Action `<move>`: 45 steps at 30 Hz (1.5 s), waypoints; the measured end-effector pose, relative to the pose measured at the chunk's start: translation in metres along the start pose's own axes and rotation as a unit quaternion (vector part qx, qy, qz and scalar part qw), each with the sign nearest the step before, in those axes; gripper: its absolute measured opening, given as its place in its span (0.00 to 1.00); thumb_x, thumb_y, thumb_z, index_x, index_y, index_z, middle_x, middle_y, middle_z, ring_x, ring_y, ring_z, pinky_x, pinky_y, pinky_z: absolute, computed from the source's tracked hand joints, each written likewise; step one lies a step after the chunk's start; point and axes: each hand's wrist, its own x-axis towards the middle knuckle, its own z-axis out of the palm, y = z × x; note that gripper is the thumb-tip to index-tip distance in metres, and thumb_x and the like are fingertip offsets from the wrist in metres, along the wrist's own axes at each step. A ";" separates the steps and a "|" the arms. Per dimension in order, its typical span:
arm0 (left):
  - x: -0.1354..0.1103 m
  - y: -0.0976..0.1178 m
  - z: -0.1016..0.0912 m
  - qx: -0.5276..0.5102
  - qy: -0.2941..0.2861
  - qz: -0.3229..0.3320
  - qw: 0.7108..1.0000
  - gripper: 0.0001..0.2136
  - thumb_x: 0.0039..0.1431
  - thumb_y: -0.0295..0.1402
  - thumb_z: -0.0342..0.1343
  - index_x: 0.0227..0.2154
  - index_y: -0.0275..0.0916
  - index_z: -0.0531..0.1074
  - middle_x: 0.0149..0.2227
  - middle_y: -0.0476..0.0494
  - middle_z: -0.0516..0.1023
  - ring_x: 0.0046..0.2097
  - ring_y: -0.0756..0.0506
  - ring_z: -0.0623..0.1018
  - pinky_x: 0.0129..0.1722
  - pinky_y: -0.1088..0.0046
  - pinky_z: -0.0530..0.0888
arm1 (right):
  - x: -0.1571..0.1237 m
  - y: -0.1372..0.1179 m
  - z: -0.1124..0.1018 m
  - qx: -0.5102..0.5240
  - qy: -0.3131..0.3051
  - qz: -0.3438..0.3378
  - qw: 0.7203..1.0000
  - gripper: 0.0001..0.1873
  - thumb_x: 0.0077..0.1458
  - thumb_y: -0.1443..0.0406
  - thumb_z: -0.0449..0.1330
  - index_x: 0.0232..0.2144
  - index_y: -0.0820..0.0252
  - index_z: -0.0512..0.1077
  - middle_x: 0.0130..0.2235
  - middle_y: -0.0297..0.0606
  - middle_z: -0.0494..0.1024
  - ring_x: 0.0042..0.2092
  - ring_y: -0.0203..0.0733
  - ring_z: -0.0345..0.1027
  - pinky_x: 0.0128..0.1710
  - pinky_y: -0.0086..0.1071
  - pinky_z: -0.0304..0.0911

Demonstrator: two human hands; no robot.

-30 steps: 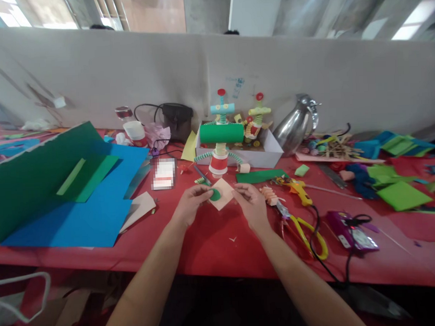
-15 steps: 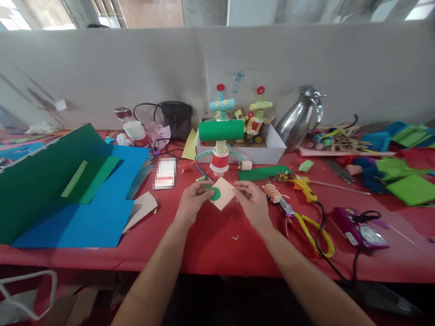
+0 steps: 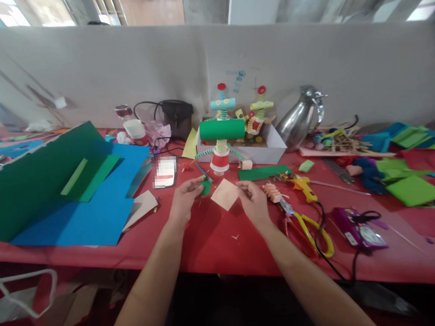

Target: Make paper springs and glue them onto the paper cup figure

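Observation:
My right hand [image 3: 254, 200] pinches a peach square of paper [image 3: 225, 195] by its right corner, its face turned up over the red table. My left hand [image 3: 184, 199] is just left of the square and apart from it, thumb and fingers closed on a small piece of green paper [image 3: 205, 186], partly hidden by the fingers. Beyond my hands stands a paper-cup figure [image 3: 220, 159] with a green tube [image 3: 222, 129], a light blue head and folded-paper spring arms. A peach folded-paper spring [image 3: 272, 193] lies beside my right hand.
A yellow glue gun [image 3: 305, 187], yellow-handled pliers [image 3: 310, 231] and a purple device [image 3: 360, 228] with a black cord lie right. Blue card [image 3: 76, 227] and standing green card [image 3: 41, 185] are left. Behind are a white box [image 3: 271, 153] and a steel jug [image 3: 300, 118].
My left hand has moved left, away from the peach square. The green circle no longer shows over the square. My right hand keeps its hold on the square.

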 end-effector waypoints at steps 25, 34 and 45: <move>-0.008 -0.004 0.008 0.015 -0.064 0.041 0.997 0.09 0.44 0.32 0.65 0.32 0.39 0.77 0.32 0.47 0.77 0.36 0.48 0.75 0.39 0.73 0.70 | -0.025 -0.030 -0.073 -0.403 -0.119 -0.093 0.903 0.11 0.60 0.65 0.51 0.38 0.56 0.74 0.39 0.41 0.80 0.38 0.46 0.73 0.38 0.35 0.62; -0.003 -0.009 0.009 -0.013 -0.073 0.044 0.996 0.14 0.43 0.33 0.65 0.36 0.38 0.75 0.34 0.47 0.75 0.34 0.50 0.74 0.36 0.73 0.71 | -0.070 0.025 -0.153 -0.577 -0.109 -0.059 0.807 0.18 0.55 0.68 0.56 0.49 0.65 0.72 0.44 0.55 0.75 0.43 0.54 0.72 0.43 0.42 0.66; -0.003 -0.007 0.009 0.009 -0.078 0.036 0.996 0.11 0.41 0.35 0.68 0.27 0.37 0.75 0.27 0.50 0.75 0.29 0.52 0.72 0.34 0.75 0.68 | -0.037 -0.023 -0.154 -0.597 -0.193 0.142 0.766 0.19 0.59 0.61 0.52 0.49 0.67 0.67 0.38 0.52 0.79 0.41 0.57 0.76 0.37 0.38 0.62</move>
